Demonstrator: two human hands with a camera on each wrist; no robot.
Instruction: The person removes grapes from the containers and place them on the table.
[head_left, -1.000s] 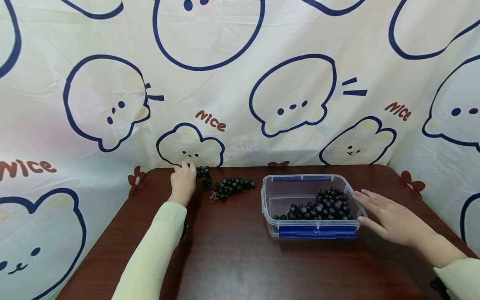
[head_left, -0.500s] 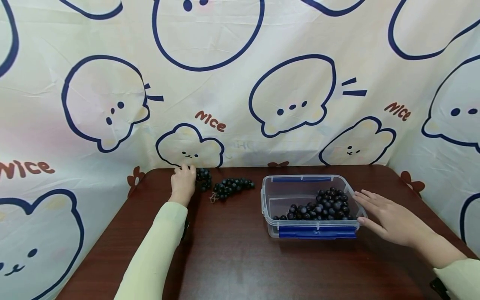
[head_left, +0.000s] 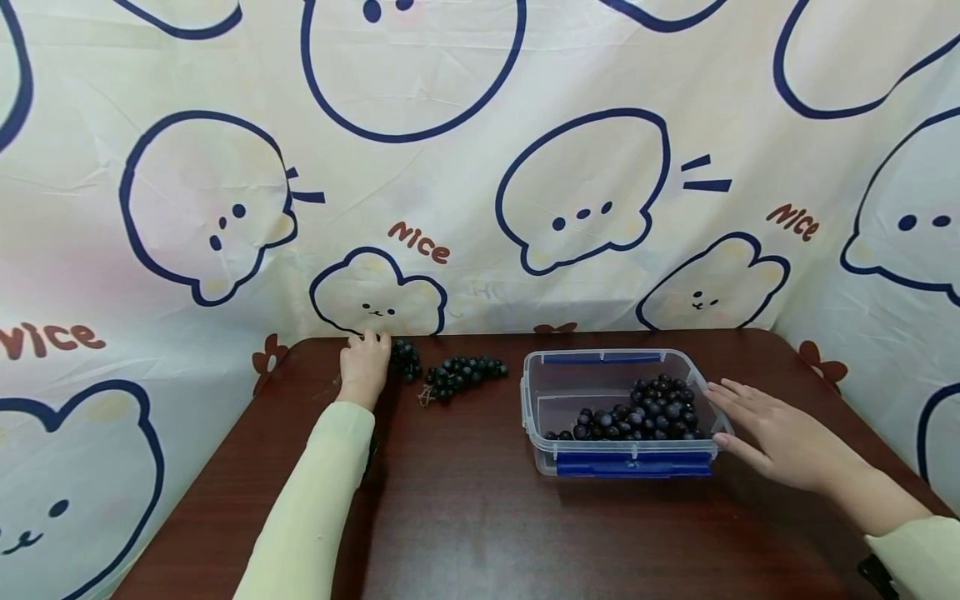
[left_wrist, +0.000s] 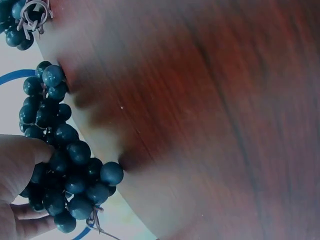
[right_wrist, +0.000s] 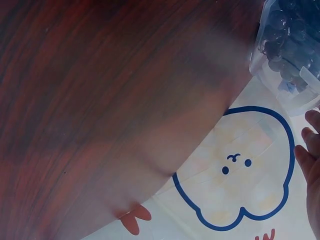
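My left hand (head_left: 365,367) holds a bunch of dark grapes (left_wrist: 75,180) at the table's far left corner. In the left wrist view the thumb lies over the grapes and fingers show behind them. Head view: part of this bunch is hidden by the hand. Just right of it lies a second dark bunch (head_left: 465,375) with a pale stem end. My right hand (head_left: 787,437), fingers extended, rests against the right side of a clear plastic box (head_left: 551,454) with blue clips. Inside the box, dark grapes (head_left: 660,408) are heaped toward the right.
The brown wooden table (head_left: 465,517) ends at a patterned cloth backdrop (head_left: 480,183), which also rises along both sides. The box stands upright on the right half, with no lid on it.
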